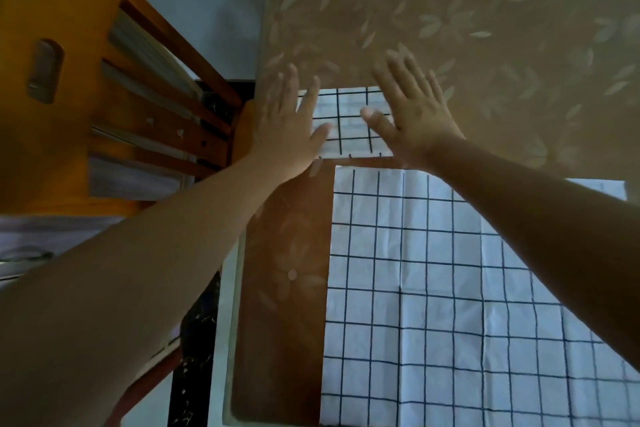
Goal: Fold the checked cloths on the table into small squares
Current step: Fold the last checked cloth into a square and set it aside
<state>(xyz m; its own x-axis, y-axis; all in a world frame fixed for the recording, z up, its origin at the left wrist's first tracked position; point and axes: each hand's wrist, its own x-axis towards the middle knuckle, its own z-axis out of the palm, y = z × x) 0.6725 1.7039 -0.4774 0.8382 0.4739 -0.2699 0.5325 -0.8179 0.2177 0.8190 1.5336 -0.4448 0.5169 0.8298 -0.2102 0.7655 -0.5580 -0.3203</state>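
Observation:
A small folded checked cloth (349, 121), white with dark grid lines, lies near the table's left edge. My left hand (289, 125) rests flat over its left side with fingers spread. My right hand (412, 111) lies flat over its right side, thumb on the cloth. Both palms face down and grip nothing. A large checked cloth (433, 288) lies spread flat on the table closer to me, partly under my right forearm.
The table (485, 10) wears a brown cover with a pale leaf pattern; its left edge (239, 288) runs close to the cloths. A wooden chair (86, 97) with slats stands left of the table. Pale floor shows between them.

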